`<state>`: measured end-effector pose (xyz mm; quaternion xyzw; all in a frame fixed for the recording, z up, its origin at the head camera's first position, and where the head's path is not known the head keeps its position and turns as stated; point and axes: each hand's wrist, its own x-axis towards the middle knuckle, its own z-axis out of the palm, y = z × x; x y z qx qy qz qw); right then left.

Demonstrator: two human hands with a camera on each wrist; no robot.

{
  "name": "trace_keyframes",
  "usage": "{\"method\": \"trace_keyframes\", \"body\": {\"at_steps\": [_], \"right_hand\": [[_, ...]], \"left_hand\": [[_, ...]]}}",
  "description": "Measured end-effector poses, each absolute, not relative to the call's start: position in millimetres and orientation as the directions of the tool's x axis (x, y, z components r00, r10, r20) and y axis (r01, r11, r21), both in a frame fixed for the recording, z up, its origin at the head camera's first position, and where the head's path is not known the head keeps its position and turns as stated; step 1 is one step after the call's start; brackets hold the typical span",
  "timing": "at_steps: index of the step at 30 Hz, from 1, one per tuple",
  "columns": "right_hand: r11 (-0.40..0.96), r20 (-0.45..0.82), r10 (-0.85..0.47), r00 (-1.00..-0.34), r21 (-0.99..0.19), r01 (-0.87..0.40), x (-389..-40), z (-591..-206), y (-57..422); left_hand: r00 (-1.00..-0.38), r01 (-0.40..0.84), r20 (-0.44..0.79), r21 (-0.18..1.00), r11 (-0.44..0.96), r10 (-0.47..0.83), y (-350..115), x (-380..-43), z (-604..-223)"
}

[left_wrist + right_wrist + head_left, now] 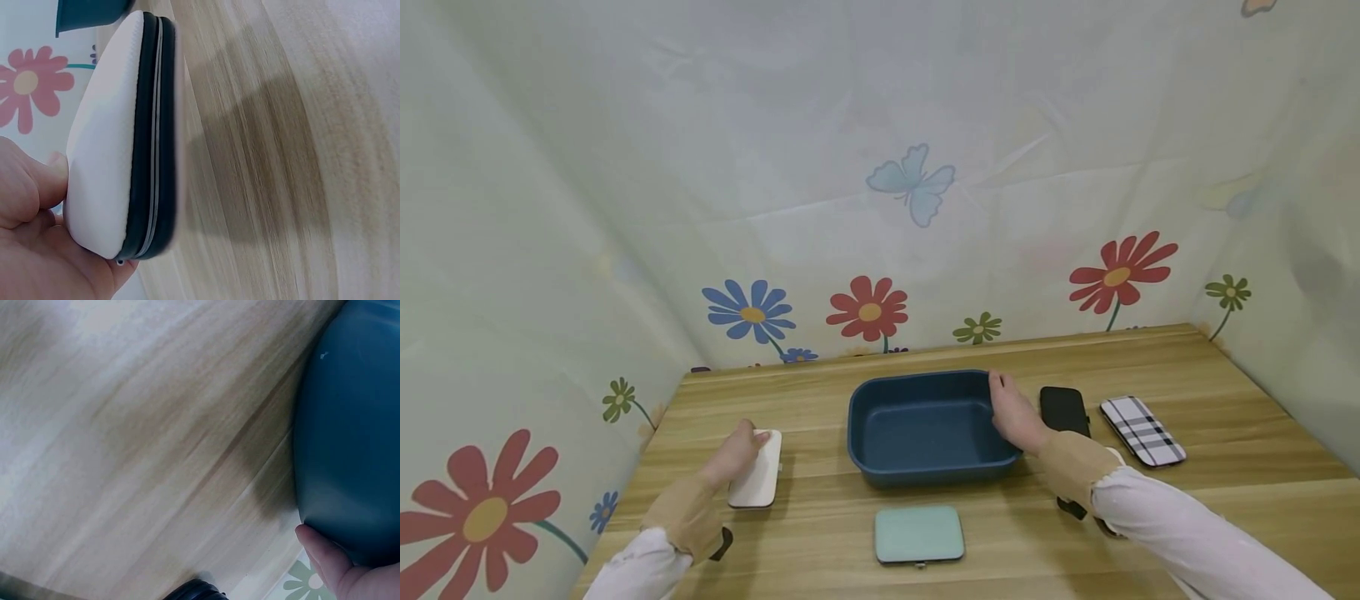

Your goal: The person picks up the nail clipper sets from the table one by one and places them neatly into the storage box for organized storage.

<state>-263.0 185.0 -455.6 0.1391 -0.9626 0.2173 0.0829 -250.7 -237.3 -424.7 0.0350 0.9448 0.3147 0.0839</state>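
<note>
In my left hand [733, 457] I hold a white hard-shell case [762, 477], thumb on its face and fingers behind. The left wrist view shows its dark rim and metal seam; it is tilted on edge, its shadow falling on the wood. My right hand [1017, 414] grips the right end of a blue rectangular tub [936, 477] by the rim. No items lie inside the tub. From the right wrist, the tub's smooth outer wall [350, 437] fills the right side, with finger and thumb at its edge. A mint-green case [919, 534] lies in front of the tub.
Right of the tub lie a black case [1063, 407] and a plaid case [1144, 431]. Another pale-edged item [1116, 454] is mostly hidden under my right forearm. The wooden table [820, 533] meets a flower-printed curtain [925, 258] at the back and sides.
</note>
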Motion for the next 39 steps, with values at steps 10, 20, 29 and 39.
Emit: {"method": "trace_keyframes", "body": {"at_steps": [10,20,29,39], "right_hand": [[0.873,0.228,-0.227,-0.947,-0.382,-0.302,-263,-455,185],[0.868,0.216,-0.234,-0.948,-0.394,-0.303,-263,-454,185],[0.865,0.222,-0.242,-0.944,-0.392,-0.314,-263,-455,185],[0.866,0.242,-0.25,-0.937,-0.376,-0.328,-262,-455,186]], "left_hand": [[-0.982,-0.02,-0.162,0.612,0.791,0.101,-235,-253,-423],[-0.984,0.027,-0.117,0.641,0.767,0.133,-254,-282,-456],[-0.983,-0.022,-0.156,0.637,0.771,0.101,-235,-259,-421],[-0.986,-0.027,-0.143,0.649,0.76,0.087,-229,-261,-417]]}}
